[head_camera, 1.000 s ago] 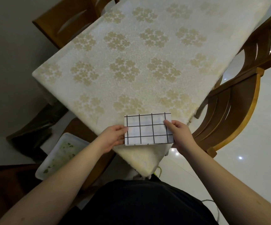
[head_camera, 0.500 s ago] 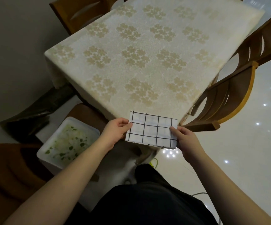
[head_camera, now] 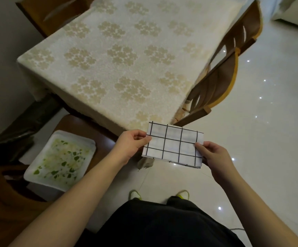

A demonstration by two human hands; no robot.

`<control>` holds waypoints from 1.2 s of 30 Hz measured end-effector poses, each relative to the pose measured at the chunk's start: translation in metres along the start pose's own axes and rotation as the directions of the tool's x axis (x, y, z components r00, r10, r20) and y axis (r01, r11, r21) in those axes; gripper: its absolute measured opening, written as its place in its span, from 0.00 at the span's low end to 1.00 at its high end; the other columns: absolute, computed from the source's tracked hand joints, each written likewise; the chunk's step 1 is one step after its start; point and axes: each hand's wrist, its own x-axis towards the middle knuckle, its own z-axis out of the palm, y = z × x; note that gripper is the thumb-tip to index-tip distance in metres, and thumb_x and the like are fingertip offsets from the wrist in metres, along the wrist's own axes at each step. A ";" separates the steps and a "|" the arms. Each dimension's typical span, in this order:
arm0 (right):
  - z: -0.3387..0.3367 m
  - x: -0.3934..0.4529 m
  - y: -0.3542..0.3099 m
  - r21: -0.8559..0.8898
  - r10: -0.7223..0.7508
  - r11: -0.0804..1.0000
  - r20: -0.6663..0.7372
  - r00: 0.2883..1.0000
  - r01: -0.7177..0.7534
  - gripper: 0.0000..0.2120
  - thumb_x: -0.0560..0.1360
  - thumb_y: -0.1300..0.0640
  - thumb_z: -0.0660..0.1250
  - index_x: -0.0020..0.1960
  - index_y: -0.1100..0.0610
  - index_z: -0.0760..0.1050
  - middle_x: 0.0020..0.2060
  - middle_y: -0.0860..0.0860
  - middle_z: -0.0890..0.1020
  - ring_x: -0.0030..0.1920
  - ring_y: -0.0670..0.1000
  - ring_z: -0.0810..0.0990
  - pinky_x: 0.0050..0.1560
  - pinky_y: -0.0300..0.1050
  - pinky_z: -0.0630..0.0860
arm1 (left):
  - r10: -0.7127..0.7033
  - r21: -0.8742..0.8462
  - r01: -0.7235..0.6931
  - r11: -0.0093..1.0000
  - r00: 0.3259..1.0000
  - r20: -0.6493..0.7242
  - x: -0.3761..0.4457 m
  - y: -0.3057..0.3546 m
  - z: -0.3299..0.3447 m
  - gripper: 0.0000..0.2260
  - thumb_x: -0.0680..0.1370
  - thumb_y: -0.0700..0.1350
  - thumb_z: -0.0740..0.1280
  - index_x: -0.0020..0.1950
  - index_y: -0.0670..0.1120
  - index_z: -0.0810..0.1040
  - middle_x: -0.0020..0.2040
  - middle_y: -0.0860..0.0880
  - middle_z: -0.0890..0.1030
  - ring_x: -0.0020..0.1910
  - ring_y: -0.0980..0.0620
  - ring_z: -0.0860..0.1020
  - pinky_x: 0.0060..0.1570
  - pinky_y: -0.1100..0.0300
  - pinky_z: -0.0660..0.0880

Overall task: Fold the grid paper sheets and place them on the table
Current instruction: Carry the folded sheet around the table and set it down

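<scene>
A folded white paper with a black grid is held in the air just off the near corner of the table, over the floor. My left hand pinches its left edge between thumb and fingers. My right hand pinches its right edge, thumb on top. The paper is tilted a little, right side lower. The table carries a cream cloth with a gold flower pattern, and nothing lies on the part I see.
A wooden chair stands at the table's right side, another chair at the far left. A white tray of green scraps sits on a brown seat at the lower left. My feet stand on glossy white tiles.
The paper and both hands have come back from the table's near corner and now hang over the floor. The view has pulled away, showing my feet.
</scene>
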 end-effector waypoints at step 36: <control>-0.331 0.083 0.011 0.278 0.027 0.957 -0.362 0.932 0.080 0.11 0.74 0.62 0.72 0.55 0.56 0.76 0.34 0.49 0.75 0.34 0.43 0.78 0.39 0.35 0.77 | -0.122 0.174 0.063 0.983 0.926 0.356 0.096 0.123 0.366 0.06 0.80 0.42 0.66 0.55 0.43 0.79 0.45 0.45 0.84 0.39 0.53 0.82 0.35 0.64 0.78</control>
